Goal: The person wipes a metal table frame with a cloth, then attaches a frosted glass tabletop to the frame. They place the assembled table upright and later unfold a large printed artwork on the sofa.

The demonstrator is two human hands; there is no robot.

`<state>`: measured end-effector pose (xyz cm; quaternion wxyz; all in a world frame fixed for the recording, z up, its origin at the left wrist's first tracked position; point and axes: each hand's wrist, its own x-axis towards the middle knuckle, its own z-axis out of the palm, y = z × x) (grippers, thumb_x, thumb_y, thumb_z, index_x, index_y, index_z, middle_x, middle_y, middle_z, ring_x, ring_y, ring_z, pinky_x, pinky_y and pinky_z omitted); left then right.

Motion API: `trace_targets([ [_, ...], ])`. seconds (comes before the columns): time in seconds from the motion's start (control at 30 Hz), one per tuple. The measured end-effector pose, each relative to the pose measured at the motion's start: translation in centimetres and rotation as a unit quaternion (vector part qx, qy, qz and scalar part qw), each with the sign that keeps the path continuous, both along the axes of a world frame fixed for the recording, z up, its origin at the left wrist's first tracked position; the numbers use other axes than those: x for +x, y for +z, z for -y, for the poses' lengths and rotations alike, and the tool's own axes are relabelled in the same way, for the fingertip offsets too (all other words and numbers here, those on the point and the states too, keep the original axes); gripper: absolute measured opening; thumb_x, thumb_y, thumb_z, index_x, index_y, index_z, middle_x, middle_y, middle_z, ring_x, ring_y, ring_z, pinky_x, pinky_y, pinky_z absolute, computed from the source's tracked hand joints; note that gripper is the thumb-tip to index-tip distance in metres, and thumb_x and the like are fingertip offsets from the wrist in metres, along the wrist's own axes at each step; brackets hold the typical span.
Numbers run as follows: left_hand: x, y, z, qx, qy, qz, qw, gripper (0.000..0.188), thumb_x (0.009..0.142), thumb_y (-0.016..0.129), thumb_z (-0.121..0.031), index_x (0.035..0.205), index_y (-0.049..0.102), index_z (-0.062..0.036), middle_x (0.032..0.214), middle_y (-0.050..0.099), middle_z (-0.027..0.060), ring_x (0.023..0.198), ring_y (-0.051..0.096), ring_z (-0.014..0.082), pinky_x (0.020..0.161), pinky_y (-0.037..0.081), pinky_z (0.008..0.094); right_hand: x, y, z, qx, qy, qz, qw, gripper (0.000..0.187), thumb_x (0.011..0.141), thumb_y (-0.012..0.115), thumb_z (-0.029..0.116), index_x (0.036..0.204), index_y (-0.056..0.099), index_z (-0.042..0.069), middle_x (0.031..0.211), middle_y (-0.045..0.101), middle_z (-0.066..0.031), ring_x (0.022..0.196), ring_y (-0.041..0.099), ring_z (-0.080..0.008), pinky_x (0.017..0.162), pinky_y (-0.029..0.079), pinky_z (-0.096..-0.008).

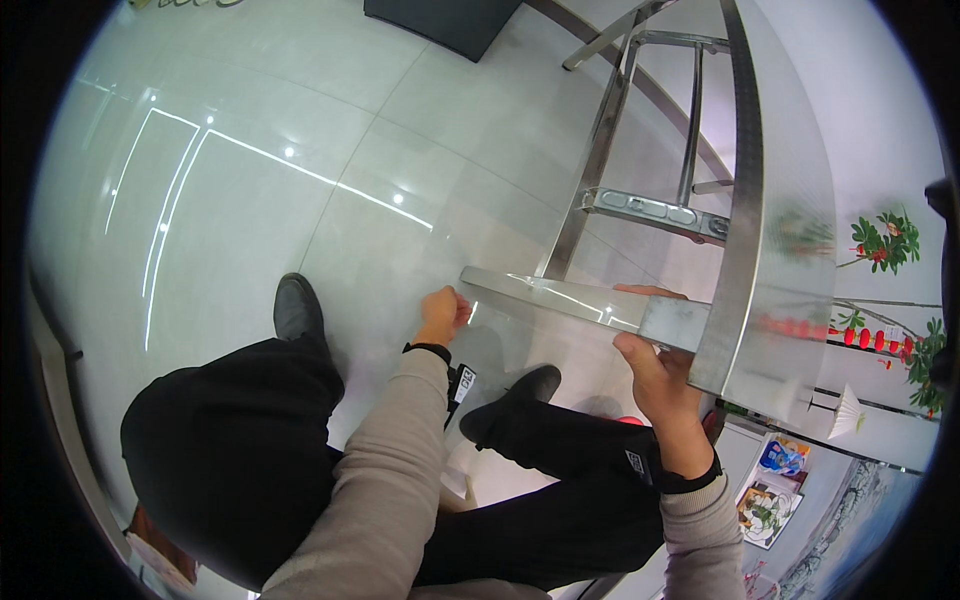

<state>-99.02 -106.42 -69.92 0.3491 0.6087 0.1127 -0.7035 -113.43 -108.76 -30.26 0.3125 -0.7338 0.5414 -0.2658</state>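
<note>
Metal bar: a long polished piece (560, 298) held level above the floor (220, 230), its pale end section meeting the edge of the panel at the right and its free end reaching left toward the other hand

Right hand: clasped around the bar (668, 395), close to the panel; the thumb (632, 348) presses the near side and the fingers (650, 291) show past the far side, opened only about the bar's width; a grip this near the joined end probably steadies bar and panel together

Left hand: just beside the free end (441, 313), fingers curled in loosely; whether they touch the tip or pinch something small I cannot tell; the place suits minding that end

Panel: a large glossy sheet with a steel edge (748, 180), seemingly stood on its side, which would leave the bar and frame open to reach from the person's side

Frame: steel legs linked by a slotted crosspiece (655, 212), beyond the bar, with no hand on it

Shoes: the left one (298, 308) and the right one (512, 405) set wide apart, likely for balance while leaning in
</note>
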Motion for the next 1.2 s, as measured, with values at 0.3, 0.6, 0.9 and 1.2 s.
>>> trace_targets([
  [0.3, -0.3, 2.4, 0.9, -0.240, -0.241, 0.407, 0.848, 0.029, 0.087, 0.065, -0.014, 0.115, 0.065, -0.0070, 0.091, 0.072, 0.0174, 0.094, 0.068, 0.0382, 0.085, 0.054, 0.0474, 0.3, 0.6, 0.2, 0.068, -0.006, 0.010, 0.998, 0.043, 0.084, 0.083, 0.013, 0.121, 0.065, 0.001, 0.119, 0.067, -0.0097, 0.106, 0.063, -0.0186, 0.094, 0.050, -0.0325],
  [0.6, -1.4, 3.5, 0.9, -0.213, -0.278, 0.459, 0.817, 0.052, 0.079, 0.071, -0.011, 0.131, 0.062, -0.0119, 0.113, 0.063, 0.0149, 0.103, 0.066, 0.0352, 0.088, 0.055, 0.0444, -0.1, 0.3, 0.5, 0.047, 0.007, 0.026, 0.999, 0.043, 0.083, 0.085, 0.014, 0.120, 0.067, 0.001, 0.118, 0.067, -0.0086, 0.103, 0.063, -0.0173, 0.090, 0.051, -0.0316],
  [0.9, -0.9, 2.5, 1.3, -0.265, -0.296, 0.475, 0.786, 0.031, 0.081, 0.073, -0.014, 0.111, 0.069, -0.0109, 0.108, 0.066, 0.0126, 0.103, 0.065, 0.0331, 0.088, 0.055, 0.0430, -0.3, 1.6, 0.8, 0.075, 0.010, -0.013, 0.997, 0.040, 0.079, 0.085, 0.005, 0.116, 0.070, 0.001, 0.110, 0.069, -0.0067, 0.091, 0.064, -0.0137, 0.078, 0.052, -0.0262],
  [1.2, -0.8, -2.2, 2.3, -0.431, -0.279, 0.532, 0.673, 0.051, 0.084, 0.076, -0.018, 0.132, 0.061, -0.0100, 0.108, 0.068, 0.0182, 0.103, 0.065, 0.0374, 0.089, 0.055, 0.0460, -4.6, 3.0, -1.5, -0.124, 0.106, -0.254, 0.953, 0.040, 0.089, 0.080, 0.021, 0.123, 0.068, 0.003, 0.108, 0.072, -0.0101, 0.093, 0.069, -0.0210, 0.085, 0.055, -0.0330],
])
